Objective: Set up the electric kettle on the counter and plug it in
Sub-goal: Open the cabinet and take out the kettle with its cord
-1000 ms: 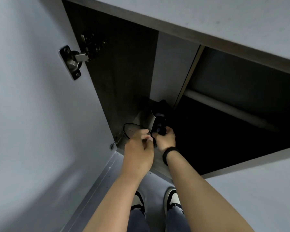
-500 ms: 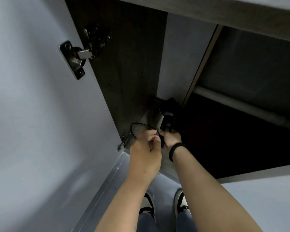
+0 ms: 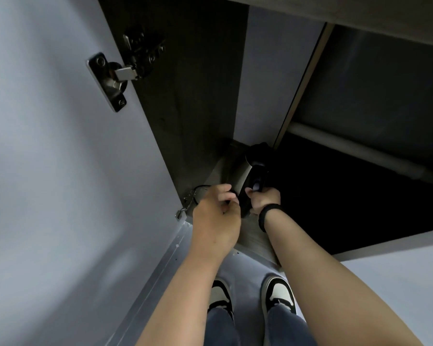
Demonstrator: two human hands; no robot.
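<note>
Right hand (image 3: 264, 199) gripping black handle, steel kettle (image 3: 245, 171), cupboard floor

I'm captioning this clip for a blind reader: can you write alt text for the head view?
Inside an open low cabinet, the right hand grips the black handle of a steel electric kettle, while the left hand pinches its thin black power cord. The pale grey cabinet door hangs open at left.

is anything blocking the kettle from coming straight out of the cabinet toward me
Nothing visible does. The right hand grips the kettle by its handle, the left hand holds the black cord beside it, and the cabinet door stands open at the left. The cabinet's dark right side is unreadable.
</note>
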